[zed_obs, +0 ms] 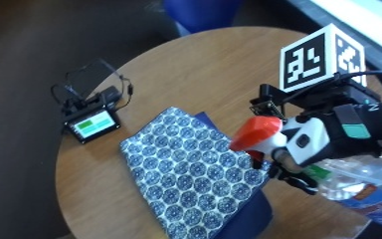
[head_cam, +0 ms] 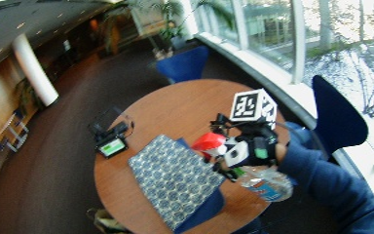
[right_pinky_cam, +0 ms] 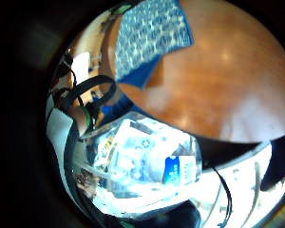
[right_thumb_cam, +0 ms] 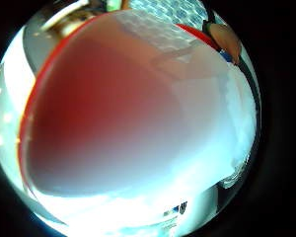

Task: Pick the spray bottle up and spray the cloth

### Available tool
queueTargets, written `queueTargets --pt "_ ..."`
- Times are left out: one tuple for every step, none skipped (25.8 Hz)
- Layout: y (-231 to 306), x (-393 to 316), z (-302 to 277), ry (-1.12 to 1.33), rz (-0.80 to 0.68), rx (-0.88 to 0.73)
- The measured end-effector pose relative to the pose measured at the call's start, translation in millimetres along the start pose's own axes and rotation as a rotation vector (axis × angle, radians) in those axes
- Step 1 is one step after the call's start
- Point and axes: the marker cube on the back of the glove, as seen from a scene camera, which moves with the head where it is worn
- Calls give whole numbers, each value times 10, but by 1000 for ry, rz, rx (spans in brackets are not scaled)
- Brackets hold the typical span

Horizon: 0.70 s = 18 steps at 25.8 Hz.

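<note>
1. The spray bottle [zed_obs: 350,181] is held in the gloved right hand [zed_obs: 336,137], lifted off the round wooden table [zed_obs: 197,74], with the fingers curled round its neck just below the red nozzle head [zed_obs: 256,133]
2. The bottle is carried tilted: the red head is pointed away from the hand toward the cloth, and the clear body with its blue label [zed_obs: 380,201] is seen behind and below the hand
3. The patterned blue and white cloth [zed_obs: 191,174] is laid flat on the table just in front of and below the nozzle; its near edge lies under the nozzle, but no contact between nozzle and cloth is visible
4. A darker blue layer [zed_obs: 247,216] is seen under the cloth, showing at its corner nearest the hand
5. From the little finger side palm view, the clear body of the bottle [right_pinky_cam: 142,161] is seen close against the palm, with the tabletop [right_pinky_cam: 218,80] and the cloth [right_pinky_cam: 149,33] beyond it
6. The thumb side palm view is largely filled by the red and white head of the bottle [right_thumb_cam: 123,113], with a strip of the cloth [right_thumb_cam: 172,10] at the rim
7. A small device with a green screen [zed_obs: 90,122] and its black cables are placed well beyond the cloth, on the far side from the hand
</note>
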Motion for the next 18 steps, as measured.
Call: queueTargets --pt "132 47 -9 62 52 -33" --pt "227 93 4 119 104 -63" --pt "292 142 31 167 154 -91" --pt "336 192 67 204 202 -117" --pt "364 242 106 228 247 -143" --pt "378 291 147 242 289 -170" --pt "380 337 190 251 327 -200" --pt "372 380 231 258 363 -230" --pt "358 418 267 267 393 -259" --pt "342 450 296 276 418 -286" --pt "327 478 315 285 437 -310" --pt "314 502 327 291 451 -330" --pt "304 522 334 295 462 -345" --pt "295 540 340 295 470 -356" --pt "287 554 346 294 475 -363" --pt "279 566 352 291 478 -366" --pt "271 573 359 287 479 -367" --pt "262 577 365 284 477 -366"
